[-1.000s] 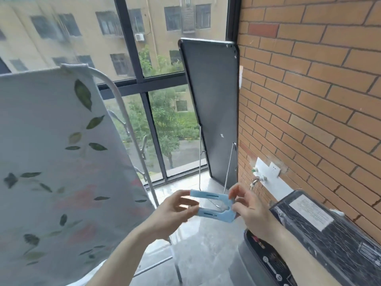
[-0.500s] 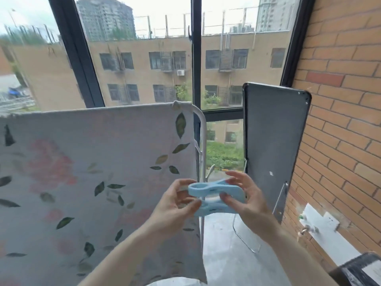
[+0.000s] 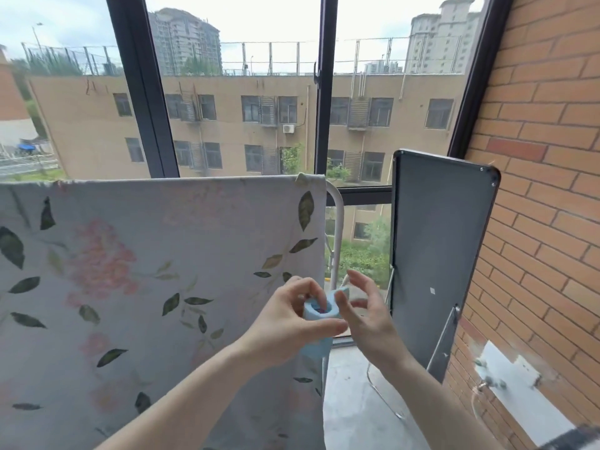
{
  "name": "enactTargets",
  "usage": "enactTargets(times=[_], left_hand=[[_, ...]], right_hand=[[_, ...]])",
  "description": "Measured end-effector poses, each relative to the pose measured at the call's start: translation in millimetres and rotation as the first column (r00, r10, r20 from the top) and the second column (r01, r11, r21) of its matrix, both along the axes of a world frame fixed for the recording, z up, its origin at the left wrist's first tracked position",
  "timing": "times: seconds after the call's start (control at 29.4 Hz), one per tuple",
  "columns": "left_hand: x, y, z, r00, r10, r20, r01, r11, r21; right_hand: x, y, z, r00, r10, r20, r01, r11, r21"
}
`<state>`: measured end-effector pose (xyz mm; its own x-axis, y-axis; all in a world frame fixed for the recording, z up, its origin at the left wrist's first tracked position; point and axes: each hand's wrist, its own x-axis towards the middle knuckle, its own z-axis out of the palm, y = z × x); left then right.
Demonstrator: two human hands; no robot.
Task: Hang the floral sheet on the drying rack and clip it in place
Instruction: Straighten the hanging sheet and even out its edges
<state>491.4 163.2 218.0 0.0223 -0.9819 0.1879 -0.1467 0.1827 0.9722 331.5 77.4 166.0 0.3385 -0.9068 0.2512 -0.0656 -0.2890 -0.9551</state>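
Floral sheet point(image 3: 156, 271) draped over rack point(image 3: 337, 222); left hand point(image 3: 292, 323) pinching blue clip point(image 3: 321, 311) for pegging, right hand point(image 3: 367, 310) spread, empty (just beside).

We have turned the blue clip point(image 3: 319, 311) end-on in our left hand point(image 3: 292, 329); our right hand point(image 3: 370, 316) has let go, fingers now spread beside it.

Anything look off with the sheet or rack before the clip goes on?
Nothing stands out. The sheet hangs flat over the rack, its corner folded over the bar. The left hand holds the clip, which is not yet on.
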Motion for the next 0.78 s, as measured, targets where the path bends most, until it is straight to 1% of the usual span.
enactTargets(times=[0.03,0.07,0.1,0.14,0.17,0.2,0.24,0.27,0.31,0.37,0.41,0.44,0.48,0.51,0.54,0.58,0.61,0.65,0.71,0.75,0.78], left_hand=[[-2,-3,5,0.999,-0.017,-0.035,0.017,1.000,-0.008],[-3,-5,9,0.996,-0.037,-0.080,0.036,0.999,-0.009],[-3,-9,15,0.989,-0.063,-0.133,0.061,0.998,-0.021],[-2,-14,22,0.977,-0.099,-0.191,0.095,0.995,-0.027],[0,-18,29,0.958,-0.137,-0.251,0.134,0.991,-0.030],[4,-23,37,0.939,-0.164,-0.303,0.165,0.986,-0.025],[8,-30,44,0.920,-0.185,-0.346,0.191,0.982,-0.018],[11,-38,52,0.909,-0.191,-0.370,0.202,0.979,-0.009],[15,-45,58,0.916,-0.184,-0.357,0.197,0.980,0.001],[22,-62,68,0.963,-0.114,-0.244,0.118,0.993,0.003],[26,-69,74,0.984,-0.053,-0.173,0.051,0.999,-0.011],[29,-77,81,0.996,0.045,-0.077,-0.049,0.998,-0.046],[34,-83,89,0.989,0.145,0.042,-0.141,0.986,-0.094],[40,-91,99,0.947,0.259,0.188,-0.229,0.959,-0.169],[46,-97,108,0.861,0.370,0.348,-0.290,0.921,-0.262],[52,-104,116,0.741,0.462,0.487,-0.312,0.880,-0.359],[58,-112,123,0.628,0.521,0.578,-0.310,0.849,-0.428],[63,-120,128,0.543,0.547,0.637,-0.304,0.835,-0.458],[71,-137,134,0.433,0.545,0.717,-0.321,0.837,-0.443],[74,-145,137,0.409,0.525,0.746,-0.342,0.847,-0.408],[76,-152,140,0.405,0.496,0.768,-0.362,0.858,-0.364]], right_hand=[[-2,-6,8,0.999,0.051,0.019,-0.052,0.997,0.052],[-5,-12,13,0.988,0.131,0.082,-0.141,0.981,0.132],[-9,-20,18,0.961,0.223,0.164,-0.256,0.941,0.221],[-13,-25,22,0.918,0.316,0.239,-0.378,0.880,0.288],[-16,-28,26,0.871,0.390,0.297,-0.475,0.823,0.312],[-17,-33,32,0.843,0.427,0.329,-0.523,0.794,0.310],[-18,-38,37,0.841,0.425,0.334,-0.523,0.796,0.305],[-20,-45,45,0.853,0.409,0.323,-0.500,0.817,0.286],[-21,-51,52,0.873,0.384,0.300,-0.462,0.849,0.256],[-26,-66,69,0.914,0.327,0.240,-0.372,0.911,0.175],[-30,-72,78,0.928,0.296,0.226,-0.331,0.933,0.138],[-35,-82,89,0.938,0.274,0.214,-0.299,0.949,0.096],[-39,-91,97,0.952,0.236,0.193,-0.250,0.967,0.053],[-42,-102,106,0.967,0.189,0.169,-0.193,0.981,0.005],[-44,-113,112,0.980,0.135,0.145,-0.130,0.991,-0.043],[-46,-123,118,0.988,0.086,0.127,-0.076,0.994,-0.083],[-48,-134,122,0.993,0.044,0.111,-0.031,0.993,-0.117],[-49,-144,125,0.995,0.006,0.099,0.009,0.989,-0.145],[-49,-159,131,0.995,-0.047,0.092,0.063,0.981,-0.184],[-50,-166,132,0.994,-0.063,0.092,0.080,0.978,-0.193],[-50,-174,134,0.994,-0.072,0.086,0.088,0.976,-0.200]])
